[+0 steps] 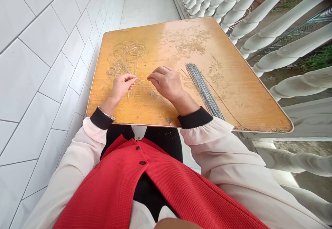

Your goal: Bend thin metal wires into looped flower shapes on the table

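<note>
A thin wire [141, 80] spans the small gap between my two hands above the wooden table [160, 106]. My left hand [122, 86] pinches its left end, close to a loose heap of bent and looped wires [129, 53]. The other end is pinched in my right hand [167, 83], thumb and fingers pressed together. To the right of my right hand lies a bundle of straight grey wires [203, 89], slanting toward the table's near edge. One longer thin rod [223, 103] lies apart, on the bundle's right.
A white tiled wall [38, 80] runs along the left side of the table. White balusters [272, 35] stand along the right. Tiled floor [149, 9] shows beyond the far edge. My lap is against the near edge.
</note>
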`<state>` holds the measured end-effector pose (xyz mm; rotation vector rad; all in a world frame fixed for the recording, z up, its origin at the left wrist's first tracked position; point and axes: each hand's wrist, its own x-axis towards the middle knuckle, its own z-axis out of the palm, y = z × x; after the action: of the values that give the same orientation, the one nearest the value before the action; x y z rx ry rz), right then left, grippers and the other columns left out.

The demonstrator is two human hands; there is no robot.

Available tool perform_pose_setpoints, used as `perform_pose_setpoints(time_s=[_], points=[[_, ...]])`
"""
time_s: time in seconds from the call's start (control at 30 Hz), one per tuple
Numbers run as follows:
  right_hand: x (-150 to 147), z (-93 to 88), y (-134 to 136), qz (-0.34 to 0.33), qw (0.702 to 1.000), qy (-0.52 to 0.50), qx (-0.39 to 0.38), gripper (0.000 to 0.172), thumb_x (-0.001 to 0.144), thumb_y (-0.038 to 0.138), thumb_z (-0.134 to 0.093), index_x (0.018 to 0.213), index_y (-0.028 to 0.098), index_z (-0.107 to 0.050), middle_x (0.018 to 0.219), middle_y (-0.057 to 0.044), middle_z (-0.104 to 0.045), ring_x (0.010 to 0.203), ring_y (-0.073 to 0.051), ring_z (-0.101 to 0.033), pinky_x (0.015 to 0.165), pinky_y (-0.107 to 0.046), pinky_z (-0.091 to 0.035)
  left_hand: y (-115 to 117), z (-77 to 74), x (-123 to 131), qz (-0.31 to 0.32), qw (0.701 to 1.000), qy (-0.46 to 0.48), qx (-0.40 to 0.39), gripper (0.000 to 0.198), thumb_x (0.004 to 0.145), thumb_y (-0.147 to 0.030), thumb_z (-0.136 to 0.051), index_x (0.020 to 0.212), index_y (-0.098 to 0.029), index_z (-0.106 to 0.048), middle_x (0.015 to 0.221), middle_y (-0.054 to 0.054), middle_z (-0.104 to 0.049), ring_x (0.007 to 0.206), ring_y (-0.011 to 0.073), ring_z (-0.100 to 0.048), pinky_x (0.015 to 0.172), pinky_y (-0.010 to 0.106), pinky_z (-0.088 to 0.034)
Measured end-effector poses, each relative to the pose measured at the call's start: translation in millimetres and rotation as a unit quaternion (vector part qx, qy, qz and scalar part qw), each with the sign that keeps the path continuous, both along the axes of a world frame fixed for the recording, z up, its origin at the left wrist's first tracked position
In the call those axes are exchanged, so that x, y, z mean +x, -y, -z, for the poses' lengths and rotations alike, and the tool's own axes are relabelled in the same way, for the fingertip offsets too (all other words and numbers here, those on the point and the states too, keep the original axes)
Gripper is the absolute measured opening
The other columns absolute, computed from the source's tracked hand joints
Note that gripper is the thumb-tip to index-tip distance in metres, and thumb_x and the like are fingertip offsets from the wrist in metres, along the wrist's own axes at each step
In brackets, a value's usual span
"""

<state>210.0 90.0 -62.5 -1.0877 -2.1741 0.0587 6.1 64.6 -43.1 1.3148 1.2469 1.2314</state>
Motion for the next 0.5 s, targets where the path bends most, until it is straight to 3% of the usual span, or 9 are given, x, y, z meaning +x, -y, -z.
perform_pose_setpoints(time_s=[0.33, 0.5], points=[[1.0, 1.1, -1.8, 0.024, 0.999, -0.019, -0.033, 0.027, 0.097, 0.029, -0.051, 0.089, 0.021, -0.076, 0.095, -0.012, -0.071, 0.089, -0.026, -0.065, 0.08, -0.042, -0.05, -4.7, 1.5, -2.1, -0.018, 0.999, -0.026, 0.028, 0.016, 0.084, -0.005, -0.067, 0.071, -0.016, -0.068, 0.056, -0.008, -0.055, 0.048, 0.0009, -0.048, 0.049, 0.014, -0.043], [1.9, 5.3, -5.8, 0.011, 0.995, -0.087, -0.044, 0.017, 0.091, 0.024, -0.059, 0.083, 0.02, -0.074, 0.094, -0.01, -0.073, 0.085, -0.023, -0.066, 0.08, -0.041, -0.052, -5.3, 1.2, -1.7, -0.038, 0.999, -0.01, 0.014, 0.017, 0.086, -0.005, -0.065, 0.073, -0.015, -0.068, 0.056, -0.008, -0.056, 0.047, 0.0006, -0.047, 0.048, 0.014, -0.043]])
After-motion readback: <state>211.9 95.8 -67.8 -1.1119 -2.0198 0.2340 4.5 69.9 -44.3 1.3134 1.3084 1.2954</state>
